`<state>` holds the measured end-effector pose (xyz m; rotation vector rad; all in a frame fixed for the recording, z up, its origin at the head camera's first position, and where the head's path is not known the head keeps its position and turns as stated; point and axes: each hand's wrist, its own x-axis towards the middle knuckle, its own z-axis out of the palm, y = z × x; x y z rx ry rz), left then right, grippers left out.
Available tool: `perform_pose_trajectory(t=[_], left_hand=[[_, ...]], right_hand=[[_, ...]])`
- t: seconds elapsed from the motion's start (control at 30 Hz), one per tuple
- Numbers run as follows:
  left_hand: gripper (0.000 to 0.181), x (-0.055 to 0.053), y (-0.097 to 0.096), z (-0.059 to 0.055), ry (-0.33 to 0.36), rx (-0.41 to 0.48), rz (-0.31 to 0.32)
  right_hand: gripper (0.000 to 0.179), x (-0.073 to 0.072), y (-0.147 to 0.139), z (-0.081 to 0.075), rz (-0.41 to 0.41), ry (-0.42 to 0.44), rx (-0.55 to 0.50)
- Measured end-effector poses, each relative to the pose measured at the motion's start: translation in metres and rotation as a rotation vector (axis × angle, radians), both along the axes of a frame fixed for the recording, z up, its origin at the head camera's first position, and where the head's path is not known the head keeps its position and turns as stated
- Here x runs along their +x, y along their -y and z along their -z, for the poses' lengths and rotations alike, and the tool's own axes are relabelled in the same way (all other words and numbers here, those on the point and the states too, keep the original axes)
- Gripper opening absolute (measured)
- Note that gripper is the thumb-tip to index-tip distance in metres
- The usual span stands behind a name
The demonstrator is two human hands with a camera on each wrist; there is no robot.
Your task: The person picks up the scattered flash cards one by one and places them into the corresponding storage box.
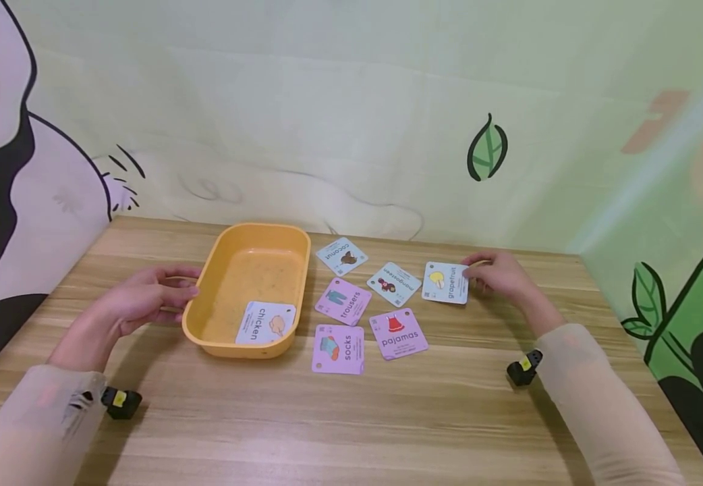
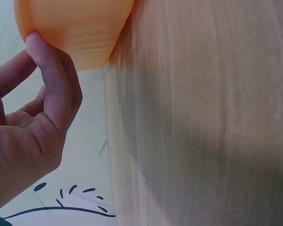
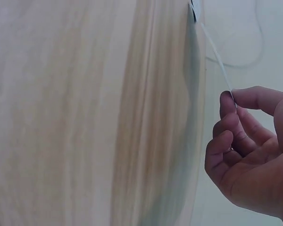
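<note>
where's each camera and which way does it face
Head: on the head, facing forward and down at the tray and grapefruit card; left hand, right hand and forearms show.
Left wrist: worn there, facing the tray's outside; left hand shows.
Right wrist: worn there, facing that card edge-on; right hand shows.
Head and left wrist share the tray.

Chicken card point(image 1: 265, 324) inside the tray point(image 1: 254, 277) — socks card point(image 1: 338, 349) right of the tray, grapefruit card point(image 1: 440, 283) farther right.
</note>
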<state>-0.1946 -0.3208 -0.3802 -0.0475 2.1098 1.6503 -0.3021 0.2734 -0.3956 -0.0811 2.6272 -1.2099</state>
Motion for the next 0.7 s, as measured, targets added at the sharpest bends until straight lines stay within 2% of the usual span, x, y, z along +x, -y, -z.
perform_pose_trajectory(t=[0.3,0.7], left_hand=[[0.065,-0.001,-0.002,0.000,-0.003,0.010,-0.003],[0.065,-0.001,-0.002,-0.001,0.002,0.016,-0.007]], right_hand=[[0.039,0.007,0.005,-0.010,0.038,-0.001,-0.065],[0.041,0.017,0.022,-0.021,0.032,-0.012,-0.097]])
